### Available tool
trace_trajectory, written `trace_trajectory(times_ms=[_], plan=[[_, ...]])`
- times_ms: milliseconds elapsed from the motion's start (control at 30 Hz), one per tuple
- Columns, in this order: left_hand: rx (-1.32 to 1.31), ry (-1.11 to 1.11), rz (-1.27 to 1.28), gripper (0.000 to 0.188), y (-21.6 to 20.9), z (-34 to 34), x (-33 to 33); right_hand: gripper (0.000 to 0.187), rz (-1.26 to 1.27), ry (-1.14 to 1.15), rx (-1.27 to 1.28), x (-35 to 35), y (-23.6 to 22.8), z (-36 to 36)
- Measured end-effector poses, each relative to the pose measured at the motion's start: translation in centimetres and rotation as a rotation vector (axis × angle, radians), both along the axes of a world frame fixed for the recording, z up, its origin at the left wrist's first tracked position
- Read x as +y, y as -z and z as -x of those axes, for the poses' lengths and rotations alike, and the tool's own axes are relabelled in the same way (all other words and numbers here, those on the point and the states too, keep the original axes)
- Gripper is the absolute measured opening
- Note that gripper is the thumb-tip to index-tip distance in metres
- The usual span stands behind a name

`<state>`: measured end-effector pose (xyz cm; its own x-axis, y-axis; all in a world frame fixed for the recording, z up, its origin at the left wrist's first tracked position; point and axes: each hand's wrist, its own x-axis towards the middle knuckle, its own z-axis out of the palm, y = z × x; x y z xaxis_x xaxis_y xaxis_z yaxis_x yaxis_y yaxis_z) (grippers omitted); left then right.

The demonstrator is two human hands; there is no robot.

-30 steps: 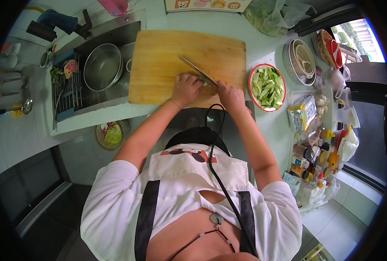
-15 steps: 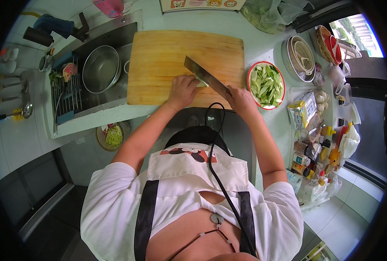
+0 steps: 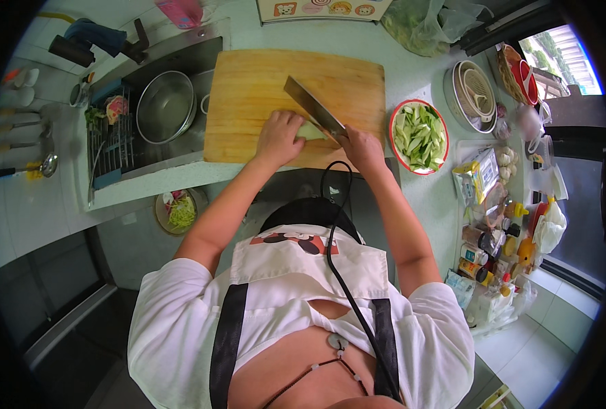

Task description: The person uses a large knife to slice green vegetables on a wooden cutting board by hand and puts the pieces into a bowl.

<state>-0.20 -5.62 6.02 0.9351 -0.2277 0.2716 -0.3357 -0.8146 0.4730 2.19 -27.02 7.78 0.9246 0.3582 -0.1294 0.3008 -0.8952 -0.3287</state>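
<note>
A wooden cutting board (image 3: 248, 82) lies in front of me on the counter. My right hand (image 3: 361, 148) is closed around the handle of a cleaver (image 3: 308, 102), whose broad blade slants up and to the left over the board. With curled fingers, my left hand (image 3: 279, 140) presses a pale green piece of vegetable (image 3: 310, 131) against the board, just left of the blade. Part of that piece is hidden under the fingers. Right of the board stands a red-rimmed plate (image 3: 394, 151) heaped with pale green vegetable slices (image 3: 419, 135).
To the left is a sink with a steel bowl (image 3: 164, 109) and a dish rack (image 3: 109, 146). Below it, a bin (image 3: 197, 199) holds peelings. Nested strainers (image 3: 468, 95), bagged greens (image 3: 422, 31) and several seasoning bottles (image 3: 477, 253) stand on the right. A black cord (image 3: 340, 273) hangs down my front.
My left hand has shifted slightly left and down on the board. The cleaver and my right hand have also moved a little left. The view has shifted slightly.
</note>
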Motion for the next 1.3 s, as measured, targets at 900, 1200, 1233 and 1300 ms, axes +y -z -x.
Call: trace_trajectory(times_ms=[900,1200,1233,1300], plan=[[-0.232,0.054,0.002,0.034,1.1,-0.4,-1.8,0.013,-0.088,-0.016,-0.165,-3.7,-2.9,2.2],[-0.245,0.009,0.151,0.035,2.7,0.1,-3.2,0.011,0.011,-0.102,-0.169,-4.8,-5.1,3.8],[-0.257,0.014,0.166,0.036,3.0,0.3,-3.1,0.013,0.012,-0.094,-0.137,-4.7,-5.1,3.8],[-0.264,0.01,0.174,0.036,3.6,0.5,-3.0,0.018,0.014,-0.08,-0.072,-4.5,-5.1,3.9]])
